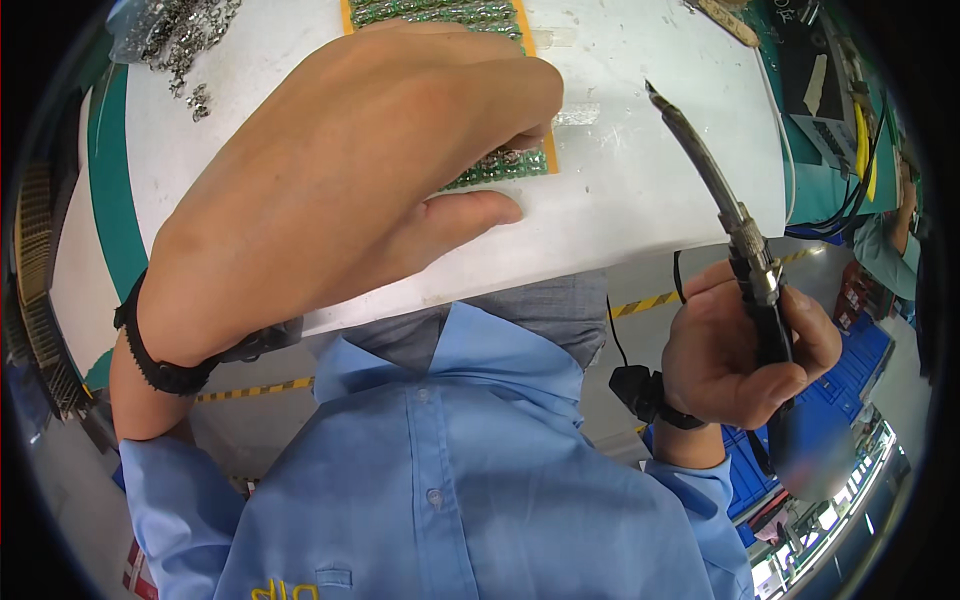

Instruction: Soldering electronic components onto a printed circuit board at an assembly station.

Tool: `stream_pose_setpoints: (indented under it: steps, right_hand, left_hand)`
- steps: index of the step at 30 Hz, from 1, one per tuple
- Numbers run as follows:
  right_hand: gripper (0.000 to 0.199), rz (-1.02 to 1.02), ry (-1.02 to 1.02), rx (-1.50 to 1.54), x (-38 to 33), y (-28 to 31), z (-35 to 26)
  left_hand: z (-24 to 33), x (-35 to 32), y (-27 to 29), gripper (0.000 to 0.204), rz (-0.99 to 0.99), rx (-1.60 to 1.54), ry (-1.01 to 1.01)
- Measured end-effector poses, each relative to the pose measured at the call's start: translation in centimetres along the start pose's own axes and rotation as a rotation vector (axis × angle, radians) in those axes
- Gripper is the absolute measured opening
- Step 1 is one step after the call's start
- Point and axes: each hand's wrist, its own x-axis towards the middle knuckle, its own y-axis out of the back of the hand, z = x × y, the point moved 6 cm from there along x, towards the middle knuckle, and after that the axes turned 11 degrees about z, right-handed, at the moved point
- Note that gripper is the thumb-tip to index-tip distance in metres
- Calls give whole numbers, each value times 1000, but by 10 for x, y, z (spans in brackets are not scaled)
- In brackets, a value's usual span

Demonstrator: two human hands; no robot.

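My left hand [400, 120] reaches over a panel of small green circuit boards [500, 168] edged with orange strips, and hides much of its middle. Its thumb sticks out apart from the bent fingers, nothing shows in the gap, and the other fingertips are hidden under the hand. In my right hand [735, 350], off the table's near edge, is a soldering iron [740, 225], gripped by its dark handle. The iron's tip points up and left above the white tabletop [640, 190], apart from the panel.
Loose small metal parts [190, 40] spill from a clear bag [140, 25] at the far left. A wooden-handled tool [730, 22] lies at the far right. Cables [860, 195] hang by the right-hand bench. Blue bins [850, 370] stand below right, and another person's arm [903, 215] shows at the right rim.
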Motion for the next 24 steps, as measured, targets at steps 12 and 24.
stream_pose_setpoints:
  steps: [12,24]
  right_hand:
    - [59,9,-2,-296,7,-21,20]
    - [50,-12,17,-302,9,-34,30]
  left_hand:
    - [-49,-60,83,17,453,95,319]
    - [-85,-74,98,11,430,388,188]
